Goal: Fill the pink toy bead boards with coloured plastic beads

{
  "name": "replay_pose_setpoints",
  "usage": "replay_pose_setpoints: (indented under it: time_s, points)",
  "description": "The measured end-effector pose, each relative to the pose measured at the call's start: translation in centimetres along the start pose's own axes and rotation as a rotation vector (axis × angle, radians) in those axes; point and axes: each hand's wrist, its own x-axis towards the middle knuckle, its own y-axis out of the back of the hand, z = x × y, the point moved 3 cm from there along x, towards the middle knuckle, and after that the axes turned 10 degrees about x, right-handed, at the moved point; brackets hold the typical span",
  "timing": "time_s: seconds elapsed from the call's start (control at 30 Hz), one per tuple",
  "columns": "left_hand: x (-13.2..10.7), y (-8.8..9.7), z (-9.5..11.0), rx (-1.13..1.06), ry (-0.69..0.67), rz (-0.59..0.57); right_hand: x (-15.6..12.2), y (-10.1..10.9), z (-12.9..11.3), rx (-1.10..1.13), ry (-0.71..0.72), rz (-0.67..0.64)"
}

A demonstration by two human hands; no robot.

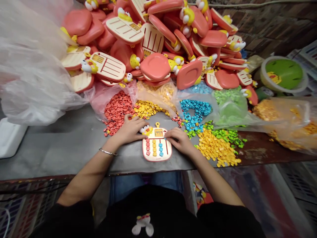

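A cream-and-coral toy board with a yellow character head lies on the table in front of me. Its slots hold a red column of pieces, a yellow column and a blue column; the rightmost slot shows none. My left hand is closed at the board's upper left corner, thumb and fingers about the head. At the upper right corner, my right hand pinches a small piece, with a bit of blue showing at the fingertips above the slots.
Loose red pieces, yellow pieces, blue pieces, green pieces and orange-yellow pieces spill from plastic bags. Behind them rises a heap of similar boards. A large plastic bag stands left, a green-and-white basin right.
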Motion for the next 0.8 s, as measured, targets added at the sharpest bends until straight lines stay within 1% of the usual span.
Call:
replay_pose_setpoints:
  time_s: [0.07, 0.17, 0.2, 0.27, 0.33, 0.37, 0.4, 0.47, 0.5, 0.57, 0.63, 0.73, 0.8]
  points:
    - [0.0, 0.0, 0.0, -0.003, -0.004, -0.002, -0.3, -0.3, -0.1, 0.058, -0.044, 0.02]
    - [0.0, 0.0, 0.1, 0.0, -0.014, -0.002, -0.3, -1.2, -0.4, 0.09, -0.118, 0.118]
    - [0.0, 0.1, 0.1, 0.003, -0.016, 0.0, -0.2, -1.5, -0.7, 0.108, -0.135, 0.126]
    - [-0.1, 0.2, 0.2, 0.007, -0.018, 0.007, -0.2, -1.7, -1.1, 0.186, -0.163, 0.088]
    - [-0.1, 0.2, 0.2, 0.006, -0.019, 0.008, -0.6, -1.1, -1.4, 0.237, -0.196, 0.053]
    - [-0.1, 0.2, 0.2, 0.003, -0.02, 0.006, -1.1, -0.3, -1.4, 0.208, -0.206, 0.078]
    - [-0.1, 0.1, 0.2, -0.001, -0.02, 0.003, -1.6, 0.6, -1.2, 0.127, -0.211, 0.133]
    - [0.0, 0.1, 0.2, -0.005, -0.021, -0.002, -2.8, 2.6, -0.7, -0.144, -0.218, 0.235]
    - [0.0, 0.0, 0.2, -0.006, -0.02, -0.004, -3.3, 3.4, -0.2, -0.283, -0.229, 0.247]
    - [0.0, 0.0, 0.1, -0.006, -0.018, -0.006, -4.0, 4.1, 0.8, -0.482, -0.261, 0.178]
    - [0.0, 0.0, 0.1, -0.006, -0.02, -0.009, -4.2, 4.2, 1.6, -0.542, -0.279, 0.123]
    - [0.0, 0.0, 0.2, -0.003, -0.022, -0.015, -3.7, 3.9, 1.9, -0.496, -0.273, 0.156]
    - [0.0, 0.1, 0.2, -0.002, -0.019, -0.019, -3.4, 3.5, 2.1, -0.521, -0.28, 0.15]
